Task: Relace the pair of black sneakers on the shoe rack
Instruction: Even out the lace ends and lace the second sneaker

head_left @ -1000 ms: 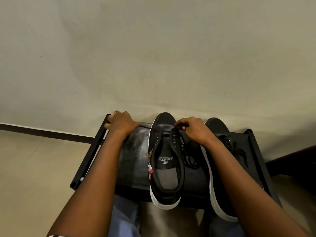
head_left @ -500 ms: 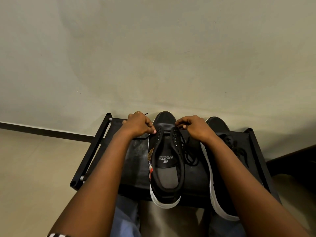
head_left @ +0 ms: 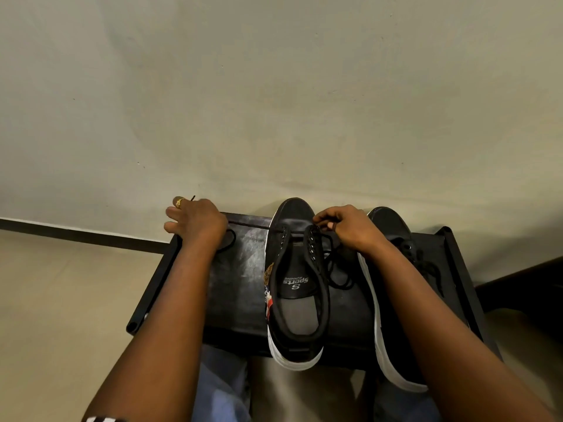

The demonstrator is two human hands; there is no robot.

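Observation:
Two black sneakers with white soles stand on the black shoe rack (head_left: 237,278), toes to the wall. The left sneaker (head_left: 297,287) has its opening toward me and a black lace (head_left: 253,226) running taut from its front eyelets out to the left. My left hand (head_left: 195,222) holds that lace end at the rack's far left corner; the tip sticks up by my ringed finger. My right hand (head_left: 344,226) pinches the lace at the sneaker's front right eyelets. The right sneaker (head_left: 393,269) lies partly under my right forearm, laced.
A plain wall rises right behind the rack, with a dark skirting line at the left. Pale floor lies to the left of the rack. Loose lace loops (head_left: 338,275) rest between the two shoes. My blue-clad knees (head_left: 222,388) sit under the rack's near edge.
My left hand moved from the sneaker's left eyelets out to the far left corner, drawing the lace taut. My right hand stayed at the front eyelets.

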